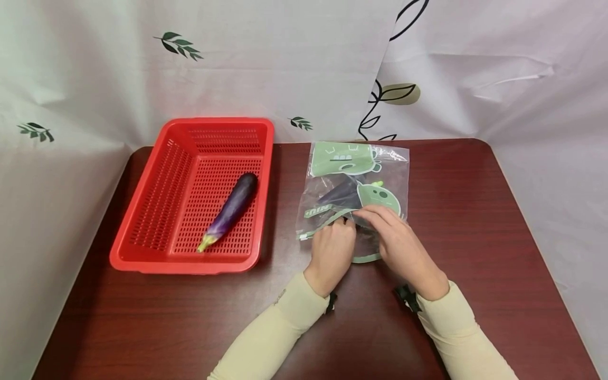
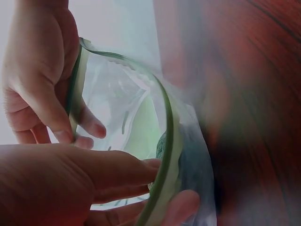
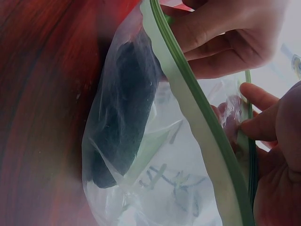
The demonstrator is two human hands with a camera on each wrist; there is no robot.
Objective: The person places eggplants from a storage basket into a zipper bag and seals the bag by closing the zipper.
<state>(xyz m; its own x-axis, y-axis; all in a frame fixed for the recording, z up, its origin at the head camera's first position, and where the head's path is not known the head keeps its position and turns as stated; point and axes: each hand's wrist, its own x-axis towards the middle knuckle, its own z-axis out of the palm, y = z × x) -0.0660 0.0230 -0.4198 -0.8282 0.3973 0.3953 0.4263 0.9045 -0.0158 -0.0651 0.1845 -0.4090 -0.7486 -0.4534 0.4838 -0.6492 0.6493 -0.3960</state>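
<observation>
A clear zip bag (image 1: 313, 190) with green cartoon prints lies on the table, its mouth toward the person. Through the film shows a dark purple eggplant (image 1: 343, 194), a bright green tip near its right end. It appears as a dark long shape (image 3: 124, 117) in the right wrist view. My left hand (image 1: 334, 253) pinches one green-edged lip, fingers inside the mouth and thumb outside. The opposite lip is pinched by my right hand (image 1: 407, 252). The mouth gapes between both hands. A textured dark green patch (image 2: 161, 146) shows inside; its kind is unclear.
Left of the bag stands a red perforated basket (image 1: 121, 250) holding another eggplant (image 1: 231, 208), its pale stem toward the person. The dark wooden table (image 1: 475, 237) backs onto a white cloth (image 1: 237, 63) with leaf prints.
</observation>
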